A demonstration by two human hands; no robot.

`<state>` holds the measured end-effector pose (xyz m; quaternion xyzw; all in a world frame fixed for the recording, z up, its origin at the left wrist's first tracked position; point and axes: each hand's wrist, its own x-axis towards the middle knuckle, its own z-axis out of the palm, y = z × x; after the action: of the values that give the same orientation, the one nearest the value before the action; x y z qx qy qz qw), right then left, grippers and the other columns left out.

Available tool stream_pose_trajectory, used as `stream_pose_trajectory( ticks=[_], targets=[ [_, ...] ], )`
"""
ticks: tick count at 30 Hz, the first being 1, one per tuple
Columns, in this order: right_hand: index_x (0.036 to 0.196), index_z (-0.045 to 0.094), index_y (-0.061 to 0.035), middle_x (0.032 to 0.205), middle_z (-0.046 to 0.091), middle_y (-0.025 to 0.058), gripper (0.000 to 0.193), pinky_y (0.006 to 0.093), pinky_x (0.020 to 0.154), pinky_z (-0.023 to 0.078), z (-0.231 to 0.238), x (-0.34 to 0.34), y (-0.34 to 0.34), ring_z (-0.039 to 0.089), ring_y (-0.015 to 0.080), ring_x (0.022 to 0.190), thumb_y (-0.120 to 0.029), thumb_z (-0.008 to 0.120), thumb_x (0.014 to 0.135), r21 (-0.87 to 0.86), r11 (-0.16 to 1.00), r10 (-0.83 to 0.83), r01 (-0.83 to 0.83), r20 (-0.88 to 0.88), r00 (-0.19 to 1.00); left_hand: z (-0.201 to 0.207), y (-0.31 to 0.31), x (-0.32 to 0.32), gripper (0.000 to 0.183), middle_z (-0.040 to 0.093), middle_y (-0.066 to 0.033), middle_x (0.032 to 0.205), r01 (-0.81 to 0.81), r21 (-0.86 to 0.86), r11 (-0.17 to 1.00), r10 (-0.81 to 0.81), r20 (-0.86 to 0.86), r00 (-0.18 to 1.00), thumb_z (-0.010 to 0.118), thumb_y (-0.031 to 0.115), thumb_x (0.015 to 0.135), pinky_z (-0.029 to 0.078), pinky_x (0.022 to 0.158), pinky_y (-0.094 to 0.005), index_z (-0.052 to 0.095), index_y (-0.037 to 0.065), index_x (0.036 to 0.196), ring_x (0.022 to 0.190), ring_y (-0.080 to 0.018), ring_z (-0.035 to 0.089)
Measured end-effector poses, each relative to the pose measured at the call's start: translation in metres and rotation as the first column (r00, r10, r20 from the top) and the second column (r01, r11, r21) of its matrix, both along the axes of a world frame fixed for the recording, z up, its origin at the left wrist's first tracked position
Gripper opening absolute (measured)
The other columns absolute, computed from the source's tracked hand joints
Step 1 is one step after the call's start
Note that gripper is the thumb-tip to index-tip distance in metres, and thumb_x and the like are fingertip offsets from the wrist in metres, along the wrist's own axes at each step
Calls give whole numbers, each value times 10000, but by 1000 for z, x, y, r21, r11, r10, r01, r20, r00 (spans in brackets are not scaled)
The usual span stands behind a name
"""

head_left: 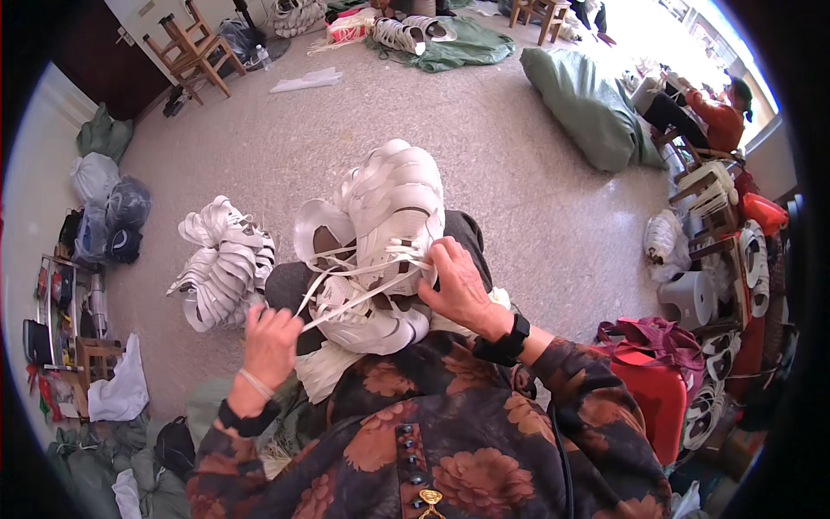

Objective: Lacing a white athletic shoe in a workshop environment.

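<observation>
A nested stack of white shoe uppers (398, 186) rests on my lap, its far end reaching out past my knees. One white upper (367, 329) lies nearest my body, with a flat white shoelace (359, 300) stretched across it. My left hand (271, 344) is closed on the left end of the lace, out beside my left knee. At the right side of the upper, my right hand (456, 290) pinches the lace near the eyelets; its fingertips are partly hidden. A bundle of loose pale laces (327, 368) lies on my lap below the upper.
Another pile of white uppers (225, 264) stands on the floor to my left. A red container (653, 402) with a maroon bag on it is close at my right. Farther off are a large green sack (588, 108), wooden chairs (194, 48) and a seated person (713, 112).
</observation>
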<state>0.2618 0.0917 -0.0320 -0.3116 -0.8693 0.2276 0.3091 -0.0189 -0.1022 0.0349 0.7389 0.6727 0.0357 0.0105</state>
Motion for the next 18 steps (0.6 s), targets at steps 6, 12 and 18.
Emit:
stream_pose_trajectory(
  ticks=[6,12,18],
  targets=[
    [1006,523,-9,1002,515,179,319,448,832,428,0,-3,-1,524,369,958,-135,663,748,-50,998,27,-29,-31,999,15,-7,13,217,604,-86,945,70,-239,969,-23,194,981,725,161,796,387,979,-469,665,107,997,955,-281,590],
    [992,542,-11,1019,547,172,272,435,828,456,14,-1,-5,552,365,962,-126,694,799,-23,999,45,-46,-44,998,-17,99,85,320,584,-93,1002,-6,425,905,-140,311,940,745,156,796,412,944,-443,638,50,1078,984,-303,573],
    [955,559,-30,925,576,139,206,434,784,467,5,-2,2,581,345,882,-128,702,843,-18,996,81,-83,-76,994,-32,130,83,196,594,-96,981,79,504,860,-208,204,957,684,53,826,415,969,-442,629,59,1014,972,-298,576]
  ],
)
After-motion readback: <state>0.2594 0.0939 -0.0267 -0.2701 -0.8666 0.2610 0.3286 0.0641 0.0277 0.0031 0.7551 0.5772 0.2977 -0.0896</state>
